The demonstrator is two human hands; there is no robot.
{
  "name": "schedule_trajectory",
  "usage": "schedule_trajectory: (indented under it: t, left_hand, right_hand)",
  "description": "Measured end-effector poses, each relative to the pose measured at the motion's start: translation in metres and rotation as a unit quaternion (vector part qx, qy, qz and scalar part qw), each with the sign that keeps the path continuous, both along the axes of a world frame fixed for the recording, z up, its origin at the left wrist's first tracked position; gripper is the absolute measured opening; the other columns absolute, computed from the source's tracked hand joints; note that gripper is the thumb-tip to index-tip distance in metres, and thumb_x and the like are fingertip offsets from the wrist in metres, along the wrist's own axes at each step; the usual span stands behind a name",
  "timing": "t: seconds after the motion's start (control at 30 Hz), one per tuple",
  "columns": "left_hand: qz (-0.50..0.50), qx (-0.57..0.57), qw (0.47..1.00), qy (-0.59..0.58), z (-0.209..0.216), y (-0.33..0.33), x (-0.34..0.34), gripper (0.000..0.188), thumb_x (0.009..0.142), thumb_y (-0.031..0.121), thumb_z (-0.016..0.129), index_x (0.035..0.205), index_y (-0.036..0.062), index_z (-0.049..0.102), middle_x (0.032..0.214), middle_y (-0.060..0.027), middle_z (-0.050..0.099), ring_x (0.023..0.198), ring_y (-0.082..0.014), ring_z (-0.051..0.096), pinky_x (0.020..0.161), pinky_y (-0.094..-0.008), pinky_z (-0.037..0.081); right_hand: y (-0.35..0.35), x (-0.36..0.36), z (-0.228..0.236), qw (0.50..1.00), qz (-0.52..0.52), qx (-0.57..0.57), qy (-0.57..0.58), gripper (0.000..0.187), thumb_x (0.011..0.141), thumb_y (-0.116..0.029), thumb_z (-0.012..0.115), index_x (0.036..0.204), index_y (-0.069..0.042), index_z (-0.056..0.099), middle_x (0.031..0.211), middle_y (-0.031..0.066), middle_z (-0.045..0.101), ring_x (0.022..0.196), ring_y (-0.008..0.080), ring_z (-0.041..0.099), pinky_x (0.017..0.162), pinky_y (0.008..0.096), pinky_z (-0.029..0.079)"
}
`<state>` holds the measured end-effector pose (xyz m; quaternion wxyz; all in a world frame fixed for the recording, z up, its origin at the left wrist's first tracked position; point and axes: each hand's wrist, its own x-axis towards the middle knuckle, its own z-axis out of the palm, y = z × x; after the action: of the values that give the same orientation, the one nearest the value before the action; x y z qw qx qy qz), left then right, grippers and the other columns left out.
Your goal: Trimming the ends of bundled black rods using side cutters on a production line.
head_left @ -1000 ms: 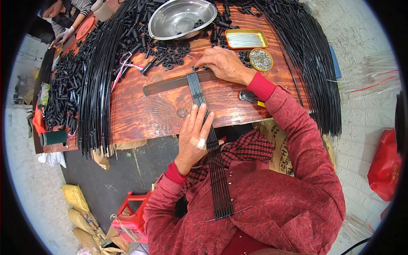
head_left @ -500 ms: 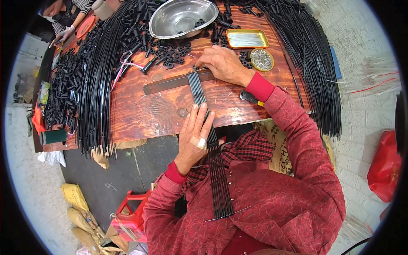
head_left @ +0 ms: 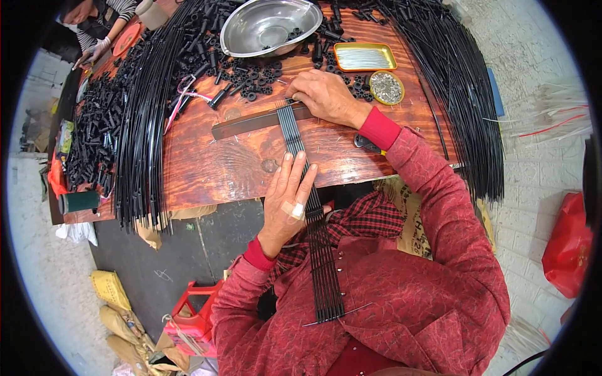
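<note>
A row of thin black rods (head_left: 318,250) runs from my lap over the table's front edge, joined by a black crosspiece. Its far end lies across a flat dark bar (head_left: 246,126). My left hand (head_left: 288,194), with a bandage on its back, rests on the rods with fingers stretched out. At the rods' far tips my right hand (head_left: 326,96) is closed in a pinch, just beyond the bar. What sits between those fingers is hidden. Near my right wrist lies a dark tool with a yellow handle (head_left: 367,143), partly covered by my sleeve.
A metal bowl (head_left: 271,28) stands at the back. To its right are a yellow tray of thin pins (head_left: 362,57) and a round dish of small metal bits (head_left: 386,88). Long black rods (head_left: 139,144) heap on both sides, among loose black parts. A co-worker's hand (head_left: 99,50) shows far left.
My right hand has shifted slightly left and down at the rod tips, its forearm moving with it. The left hand and the rods stay in place.
</note>
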<state>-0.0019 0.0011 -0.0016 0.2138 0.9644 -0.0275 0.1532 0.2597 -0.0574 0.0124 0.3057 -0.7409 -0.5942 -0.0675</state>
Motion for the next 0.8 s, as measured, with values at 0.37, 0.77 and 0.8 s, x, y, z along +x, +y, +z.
schedule_trajectory:
  t: [0.37,0.77,0.8]
  left_hand:
    - [-0.003,-0.003,1.000,-0.029,0.001,-0.001,0.002,0.081,0.076,0.051,0.074,0.139,0.0058,0.051,0.150,-0.0203,0.041,0.139,-0.0410,0.038,0.108,-0.0490,0.038]
    - [-0.012,0.014,0.999,-0.048,0.004,-0.005,-0.002,0.085,0.077,0.054,0.071,0.144,0.0074,0.045,0.153,-0.0184,0.036,0.141,-0.0402,0.034,0.110,-0.0504,0.034]
    - [-0.014,0.013,0.999,-0.048,0.005,-0.006,-0.002,0.086,0.077,0.053,0.072,0.144,0.0071,0.044,0.153,-0.0193,0.036,0.141,-0.0408,0.034,0.110,-0.0506,0.034]
  right_hand:
    - [0.005,-0.002,0.000,0.999,0.007,0.023,0.026,0.011,0.087,-0.013,0.064,0.096,-0.007,0.067,0.091,0.0072,0.068,0.090,0.0290,0.064,0.078,0.0400,0.052]
    - [-0.012,0.000,0.004,0.996,-0.037,-0.012,0.081,0.017,0.085,-0.015,0.064,0.101,-0.010,0.069,0.092,0.0105,0.071,0.092,0.0314,0.067,0.079,0.0445,0.052]
    - [-0.010,-0.004,0.010,0.993,-0.045,-0.028,0.107,0.017,0.084,-0.014,0.064,0.100,-0.009,0.069,0.091,0.0119,0.072,0.090,0.0319,0.068,0.077,0.0452,0.053]
